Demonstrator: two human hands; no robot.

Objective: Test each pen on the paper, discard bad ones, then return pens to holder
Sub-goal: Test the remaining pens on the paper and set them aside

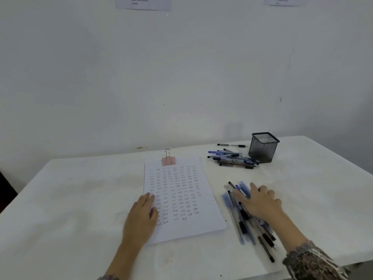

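A white sheet of paper [187, 182] covered with rows of the written word "Test" lies in the middle of the table, with a pink binder clip [168, 160] on its top edge. My left hand [142, 215] rests flat on the paper's left edge, fingers straight. My right hand [260, 201] lies on a near pile of blue and black pens [242, 219] to the right of the paper, fingers spread over them. A second pile of pens [232, 158] lies farther back, beside a black mesh pen holder [263, 147] that looks empty.
A single black pen [232, 145] lies apart behind the far pile. The white table [80, 199] stands against a white wall, its right edge running diagonally past the holder. Two printed notices hang high on the wall.
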